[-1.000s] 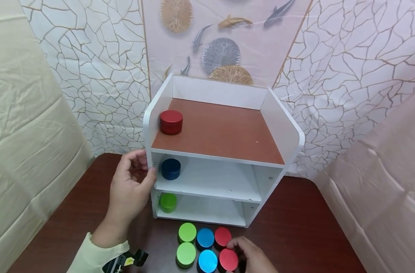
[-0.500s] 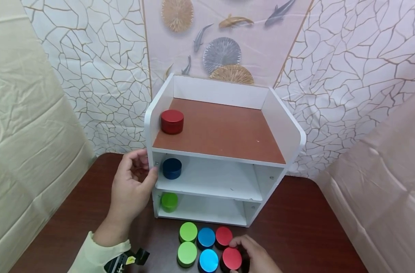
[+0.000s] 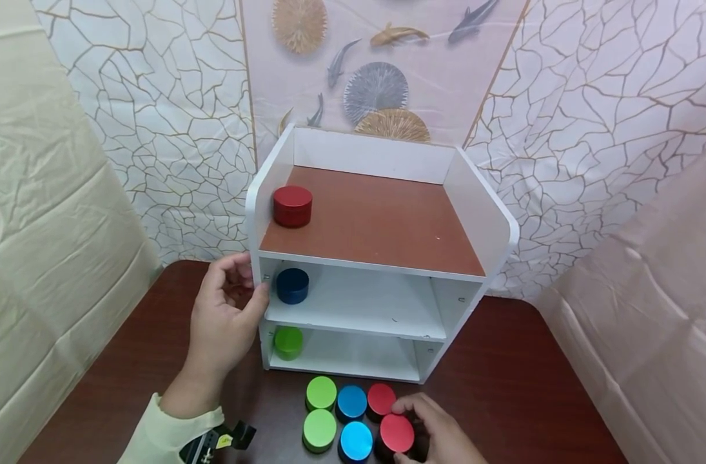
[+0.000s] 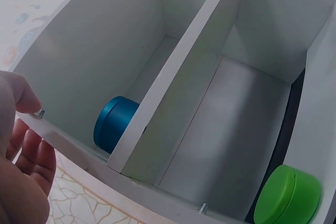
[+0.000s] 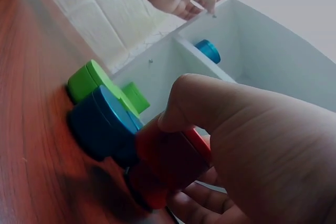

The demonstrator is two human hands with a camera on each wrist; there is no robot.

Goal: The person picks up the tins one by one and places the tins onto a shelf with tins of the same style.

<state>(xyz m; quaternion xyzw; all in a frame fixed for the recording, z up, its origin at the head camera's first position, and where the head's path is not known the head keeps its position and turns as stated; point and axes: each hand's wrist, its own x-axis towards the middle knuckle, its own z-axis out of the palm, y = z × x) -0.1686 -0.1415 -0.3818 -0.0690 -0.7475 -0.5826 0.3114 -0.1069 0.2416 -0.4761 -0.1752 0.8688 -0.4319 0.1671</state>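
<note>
My left hand [image 3: 225, 316] grips the left side panel of a white shelf unit [image 3: 353, 332], thumb on its front edge and fingers behind. In front of the unit, my right hand [image 3: 436, 428] pinches a round red tin [image 3: 396, 433] between thumb and fingers; in the right wrist view this tin [image 5: 170, 153] overlaps another red one. That second red tin [image 3: 380, 398] stands just behind it. To their left are two blue tins, front [image 3: 355, 439] and back [image 3: 351, 401], then two green tins, front [image 3: 320, 428] and back [image 3: 321, 392].
Inside the unit, at its left end, sit a red tin [image 3: 293, 206] on the brown top, a blue tin [image 3: 293, 285] on the middle level and a green tin [image 3: 288, 342] on the bottom. The dark red table [image 3: 521, 380] extends to both sides. Patterned cloth [image 3: 155, 116] hangs behind.
The front red tin and my right hand have shifted slightly right and upward in the head view, widening the gap to the front blue tin. My left hand keeps its hold on the unit.
</note>
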